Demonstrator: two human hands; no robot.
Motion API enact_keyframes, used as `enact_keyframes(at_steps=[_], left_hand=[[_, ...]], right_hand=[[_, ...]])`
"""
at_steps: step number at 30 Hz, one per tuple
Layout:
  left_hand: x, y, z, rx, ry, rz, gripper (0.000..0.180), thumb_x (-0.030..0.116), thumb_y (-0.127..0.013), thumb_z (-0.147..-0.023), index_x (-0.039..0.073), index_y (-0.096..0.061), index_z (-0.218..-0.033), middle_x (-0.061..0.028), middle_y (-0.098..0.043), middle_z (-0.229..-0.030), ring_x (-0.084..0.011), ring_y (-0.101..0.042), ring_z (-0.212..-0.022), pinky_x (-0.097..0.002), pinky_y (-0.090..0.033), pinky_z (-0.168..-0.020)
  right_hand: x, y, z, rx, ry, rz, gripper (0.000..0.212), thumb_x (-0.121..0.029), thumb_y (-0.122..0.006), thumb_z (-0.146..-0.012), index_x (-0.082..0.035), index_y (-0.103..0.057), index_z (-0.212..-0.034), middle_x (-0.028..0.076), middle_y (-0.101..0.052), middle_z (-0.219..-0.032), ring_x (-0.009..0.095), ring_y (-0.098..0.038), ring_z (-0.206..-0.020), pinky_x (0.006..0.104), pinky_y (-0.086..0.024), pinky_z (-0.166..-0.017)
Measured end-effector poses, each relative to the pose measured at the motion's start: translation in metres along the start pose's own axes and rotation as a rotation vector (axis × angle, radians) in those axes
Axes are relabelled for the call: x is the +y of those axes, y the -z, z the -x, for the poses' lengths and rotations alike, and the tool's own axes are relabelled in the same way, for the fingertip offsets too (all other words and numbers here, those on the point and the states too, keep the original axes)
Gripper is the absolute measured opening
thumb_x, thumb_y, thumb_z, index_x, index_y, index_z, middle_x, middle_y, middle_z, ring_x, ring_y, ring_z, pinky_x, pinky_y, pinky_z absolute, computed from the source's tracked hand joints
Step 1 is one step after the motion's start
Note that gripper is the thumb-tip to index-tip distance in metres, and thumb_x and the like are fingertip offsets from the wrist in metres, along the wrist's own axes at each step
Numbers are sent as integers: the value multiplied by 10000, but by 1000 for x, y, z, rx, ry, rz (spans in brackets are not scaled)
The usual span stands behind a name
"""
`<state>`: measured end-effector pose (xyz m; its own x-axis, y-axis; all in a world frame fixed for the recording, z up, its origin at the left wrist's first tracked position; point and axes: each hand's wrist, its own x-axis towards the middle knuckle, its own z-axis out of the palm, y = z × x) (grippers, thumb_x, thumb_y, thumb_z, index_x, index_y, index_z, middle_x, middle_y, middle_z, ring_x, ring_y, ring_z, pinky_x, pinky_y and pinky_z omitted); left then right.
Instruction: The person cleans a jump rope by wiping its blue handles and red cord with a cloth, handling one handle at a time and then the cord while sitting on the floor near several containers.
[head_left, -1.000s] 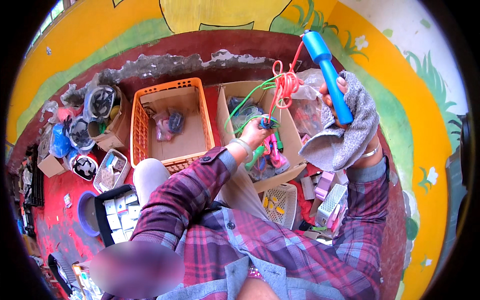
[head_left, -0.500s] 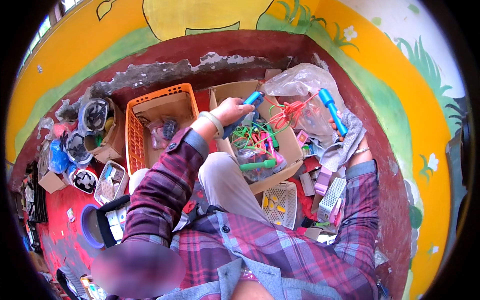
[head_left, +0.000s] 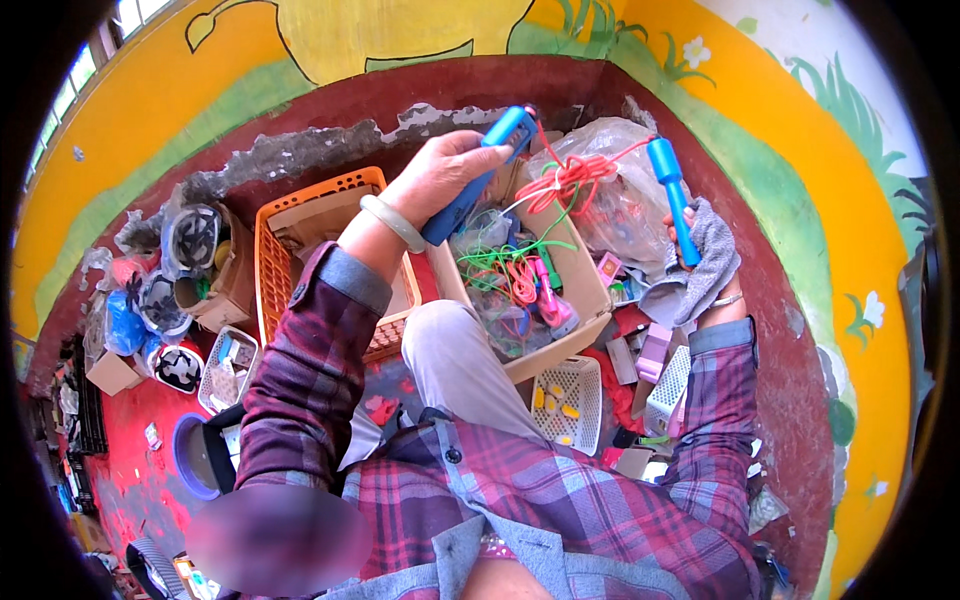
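Note:
My left hand point(head_left: 448, 172) is closed round a blue skipping rope handle point(head_left: 462, 210), raised above the open cardboard box point(head_left: 597, 312). The rope's red cord point(head_left: 565, 183) hangs bundled between that handle and a second blue handle point(head_left: 670, 172). My right hand point(head_left: 688, 216) grips this second handle, together with a grey cloth point(head_left: 716, 246) that covers much of the palm. A green cord point(head_left: 555, 241) trails from near the red bundle down into the box. Inside lie tangled cords, a pink handle point(head_left: 546, 305) and clear plastic bags.
An orange plastic basket point(head_left: 270, 262) stands left of the box. A large clear bag point(head_left: 625, 150) bulges behind it on the right. Nearer me sit a white basket point(head_left: 588, 372) with yellow pieces and another white basket point(head_left: 668, 390). Bagged goods point(head_left: 160, 300) crowd the far left.
My left hand has risen with its handle, lifting the red cord bundle higher above the box. A green handle at the box's near side no longer shows. My right hand has barely moved.

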<state>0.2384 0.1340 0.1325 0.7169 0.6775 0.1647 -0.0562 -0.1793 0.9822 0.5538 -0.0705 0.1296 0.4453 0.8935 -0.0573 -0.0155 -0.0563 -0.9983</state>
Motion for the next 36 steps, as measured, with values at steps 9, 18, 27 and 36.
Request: enact_keyframes(at_steps=[9, 18, 27, 36], left_hand=[[54, 11, 29, 65, -280, 238, 432, 340, -486, -936, 11, -492, -1217, -134, -547, -1192, -210, -487, -1180, -313, -409, -949], [28, 21, 53, -70, -158, 585, 598, 556, -319, -936, 71, -401, -1275, -263, -437, -1312, -391, -410, -1245, -516, -338, -1021], [-14, 20, 65, 85, -38, 760, 580, 556, -267, -946, 135, -340, -1339, -235, -540, -1209, -344, -517, -1133, -463, -407, -969], [-67, 2, 84, -151, -5, 864, 714, 247, -619, -873, 75, -194, -1419, -149, -482, -1270, -254, -575, -1030, -390, -519, -820]], right_hand=[[18, -58, 18, -290, 107, -410, 465, -433, -444, -941, 0, -514, -1095, 35, -539, -733, 66, -417, -482, 192, -332, -405], [43, -185, 27, -158, 97, -492, 470, -406, -359, -967, -47, -465, -1250, 23, -583, -802, 67, -483, -549, 170, -369, -423], [83, -206, 10, -455, -71, -496, 274, -278, -432, -955, -60, -522, -1096, 71, -553, -745, 115, -488, -557, 213, -355, -454], [81, -223, 8, -472, -187, -360, 374, -325, -382, -970, -53, -458, -1217, 86, -597, -727, 133, -520, -454, 214, -385, -384]])
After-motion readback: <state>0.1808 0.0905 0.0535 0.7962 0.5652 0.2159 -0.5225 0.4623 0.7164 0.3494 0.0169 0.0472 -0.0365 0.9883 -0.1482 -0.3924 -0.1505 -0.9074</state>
